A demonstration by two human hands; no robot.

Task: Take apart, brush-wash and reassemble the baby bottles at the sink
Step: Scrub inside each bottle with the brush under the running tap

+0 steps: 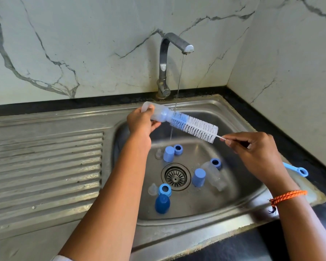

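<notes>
left hand [139, 120]: fingers curled round the bottle [156, 114], thumb below; holds it on its side over the sink [211, 108], mouth toward the right. forearm reaches up from the lower edge across the basin.

right hand [252, 149]: thumb and forefinger pinched together on the thin stem of the brush [194, 127], other fingers curled in. wrist bent down, orange band [286, 196] around it.

brush: bristle head tilted, its upper left tip inside the bottle mouth, most of the bristles outside; blue near the bottle, white toward the stem.

tap [167, 59]: running, thin stream falling just behind the bottle mouth and brush into the basin.

basin floor, around the drain [175, 177]: three blue caps [168, 153], one behind the drain, one right of it, a darker one in front; three blue rings [178, 149], each near a cap; a second clear bottle [214, 176] lying right of the drain; clear teats [153, 188], one left of the front ring, one faint beside the back cap.

sink rim, right: a light blue handle [297, 169] partly hidden behind the right hand.

drainboard [45, 166]: ribbed, to the left.
</notes>
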